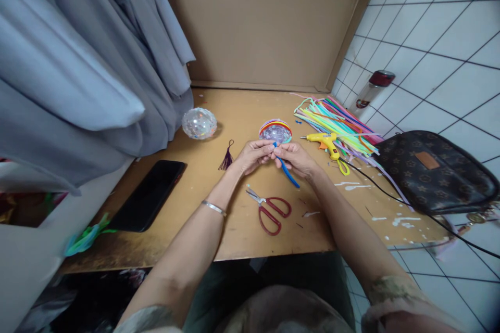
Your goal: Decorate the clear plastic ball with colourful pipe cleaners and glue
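A blue pipe cleaner (288, 173) is pinched between the fingertips of both hands, its loose end hanging toward me. My left hand (255, 155) and my right hand (297, 158) are closed and meet over the middle of the table. Just beyond them sits a clear dome (275, 131) with red, yellow and purple strips round its rim, partly hidden by my fingers. A dark purple tassel (226, 158) lies left of my left hand. Nearer to me, below the hands, are red-handled scissors (271, 210) with blades slightly apart.
A clear ball (199, 124) stands at the back left, a black phone (150, 195) in front of it. On the right lie a yellow glue gun (326, 140) with its cord, a pile of coloured pipe cleaners (336, 119), a brown bag (437, 169) and a bottle (371, 94).
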A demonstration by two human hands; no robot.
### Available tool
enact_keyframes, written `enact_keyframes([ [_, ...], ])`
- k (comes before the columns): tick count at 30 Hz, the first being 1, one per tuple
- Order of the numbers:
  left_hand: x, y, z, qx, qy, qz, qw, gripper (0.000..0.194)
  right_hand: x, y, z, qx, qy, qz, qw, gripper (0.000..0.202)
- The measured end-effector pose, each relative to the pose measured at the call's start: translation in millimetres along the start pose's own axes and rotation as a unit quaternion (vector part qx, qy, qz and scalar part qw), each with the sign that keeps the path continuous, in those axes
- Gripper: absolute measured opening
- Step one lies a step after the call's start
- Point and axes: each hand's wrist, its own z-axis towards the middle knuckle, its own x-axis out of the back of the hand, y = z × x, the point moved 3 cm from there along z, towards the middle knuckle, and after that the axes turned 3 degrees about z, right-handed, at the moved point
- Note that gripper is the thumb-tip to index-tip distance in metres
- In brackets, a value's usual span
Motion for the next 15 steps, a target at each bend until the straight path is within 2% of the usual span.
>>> enact_keyframes([
  [5, -1.6, 4, -1, -0.009, -0.015, -0.008, 1.000, 0.040, -3, -2, 0, 0.004, -0.005, -0.002, 1.000, 0.048],
  [8, 8.3, 14, -1, -0.024, 0.057, -0.043, 0.997, 0.035, -2, -6, -2, 0.013, 0.003, -0.010, 1.000, 0.048],
  [11, 27.4, 29, -2, -0.087, 0.161, -0.110, 0.977, 0.022, 2, -8, -3, 0.011, 0.020, -0.032, 0.999, 0.045],
  [13, 37.9, 37, -2, -0.122, 0.194, -0.138, 0.964, 0.017, 6, -7, -2, 0.011, 0.047, -0.037, 0.998, 0.043],
  [15, 43.4, 38, -2, -0.121, 0.208, -0.155, 0.958, 0.014, 11, -5, 0, 0.025, 0.096, -0.030, 0.995, 0.043],
])
